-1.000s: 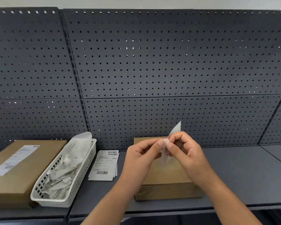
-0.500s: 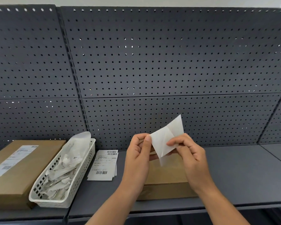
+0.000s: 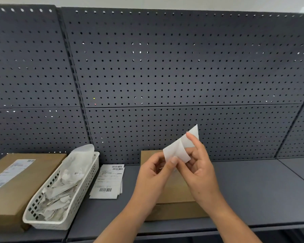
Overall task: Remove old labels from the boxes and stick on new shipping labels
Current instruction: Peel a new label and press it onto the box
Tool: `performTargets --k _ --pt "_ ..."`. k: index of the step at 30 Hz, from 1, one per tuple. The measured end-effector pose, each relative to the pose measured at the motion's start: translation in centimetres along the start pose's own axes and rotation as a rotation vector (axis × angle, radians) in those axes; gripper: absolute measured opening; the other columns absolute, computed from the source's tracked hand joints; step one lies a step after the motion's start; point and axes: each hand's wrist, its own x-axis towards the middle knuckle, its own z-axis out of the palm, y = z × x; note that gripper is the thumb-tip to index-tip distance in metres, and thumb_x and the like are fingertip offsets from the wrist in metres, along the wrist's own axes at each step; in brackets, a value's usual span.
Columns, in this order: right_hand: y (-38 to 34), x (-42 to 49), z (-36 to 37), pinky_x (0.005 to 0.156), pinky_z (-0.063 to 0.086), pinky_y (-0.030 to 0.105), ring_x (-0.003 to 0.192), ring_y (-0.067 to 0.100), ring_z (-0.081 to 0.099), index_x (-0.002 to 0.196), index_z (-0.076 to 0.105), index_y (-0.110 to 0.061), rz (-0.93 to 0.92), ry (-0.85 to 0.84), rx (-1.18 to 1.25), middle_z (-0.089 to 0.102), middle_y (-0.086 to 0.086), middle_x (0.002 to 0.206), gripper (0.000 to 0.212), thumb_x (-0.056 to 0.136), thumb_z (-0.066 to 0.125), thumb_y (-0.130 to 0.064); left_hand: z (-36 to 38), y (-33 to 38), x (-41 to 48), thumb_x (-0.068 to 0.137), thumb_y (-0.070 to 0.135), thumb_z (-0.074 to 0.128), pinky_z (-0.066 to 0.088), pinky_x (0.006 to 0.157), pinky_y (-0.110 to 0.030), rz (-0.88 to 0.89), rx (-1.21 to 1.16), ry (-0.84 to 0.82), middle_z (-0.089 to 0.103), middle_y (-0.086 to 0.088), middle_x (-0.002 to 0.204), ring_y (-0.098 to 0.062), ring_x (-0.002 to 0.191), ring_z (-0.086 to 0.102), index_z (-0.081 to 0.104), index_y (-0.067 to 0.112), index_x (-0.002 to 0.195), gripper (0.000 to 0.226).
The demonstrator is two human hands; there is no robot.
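since half a second ago, the white label sheet (image 3: 176, 151) is peeled further apart and its upper flap is drawn up and to the right by the right hand (image 3: 200, 165).

a dark perforated pegboard (image 3: 165, 67) is seen filling the background, and a dark grey shelf (image 3: 253, 190) is set along its foot. at the far left of the shelf a large brown box (image 3: 25, 193) is laid flat, with a printed label (image 3: 11, 172) stuck on its top. a second brown box (image 3: 175, 193) is placed at the middle of the shelf, partly hidden behind both hands, and no label is seen on the part of its top that shows. just beside the left box a white slotted basket (image 3: 47, 223) is filled with crumpled paper scraps. between the basket and the middle box a small stack of printed labels (image 3: 109, 181) is laid flat.

the label sheet is held above the middle box. its lower flap is pinched by the left hand (image 3: 154, 174), thumb on top, and its upper flap is gripped by the right fingers.
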Motion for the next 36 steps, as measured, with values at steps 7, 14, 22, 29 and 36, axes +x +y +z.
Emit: performTargets --k 7,14,22,29,36 --pt "0.0 0.4 -0.7 0.082 0.061 0.033 0.101 0.024 0.073 0.128 0.06 -0.018 0.169 0.042 0.054 0.076 0.002 0.111 0.038 0.093 0.071 -0.006 -1.1 -0.9 1.1 0.097 0.03 0.067 0.061 0.09 -0.048 -0.132 -0.111 0.151 0.078 -0.013 0.1 -0.037 0.1 0.072 0.08 0.015 0.101 0.021" --pt "0.3 0.1 -1.9 0.086 0.06 0.046 0.1 0.031 0.069 0.099 0.068 -0.009 0.229 0.071 0.068 0.074 0.011 0.105 0.013 0.093 0.071 -0.02 -3.3 -1.5 2.0 0.098 0.026 0.066 0.058 0.09 -0.042 -0.249 -0.18 0.171 0.078 -0.013 0.105 -0.03 0.1 0.075 0.078 0.009 0.106 0.023" --pt "-0.1 -0.1 -3.2 0.078 0.057 0.041 0.092 0.025 0.071 0.106 0.064 -0.005 0.234 0.136 0.104 0.076 0.011 0.102 0.012 0.097 0.064 -0.013 -7.0 -3.6 2.7 0.098 0.026 0.066 0.056 0.094 -0.046 -0.328 -0.192 0.347 0.079 -0.011 0.103 -0.023 0.092 0.074 0.075 0.006 0.106 0.024" --pt "-1.0 0.5 -4.1 0.077 0.057 0.037 0.09 0.02 0.073 0.112 0.071 -0.007 0.244 0.281 0.236 0.078 0.01 0.102 0.019 0.099 0.058 -0.005 -9.1 -4.4 2.6 0.101 0.024 0.063 0.06 0.077 -0.032 -0.369 -0.301 0.498 0.078 -0.008 0.108 -0.022 0.099 0.073 0.071 0.006 0.108 0.021" --pt "0.2 0.9 -3.3 0.09 0.059 0.042 0.101 0.021 0.071 0.105 0.077 -0.012 0.24 0.494 0.262 0.078 0.005 0.104 0.016 0.099 0.062 -0.01 -10.8 -2.6 1.6 0.103 0.031 0.059 0.062 0.087 -0.032 -0.276 -0.424 0.586 0.077 -0.004 0.113 -0.018 0.104 0.073 0.066 0.008 0.117 0.028"
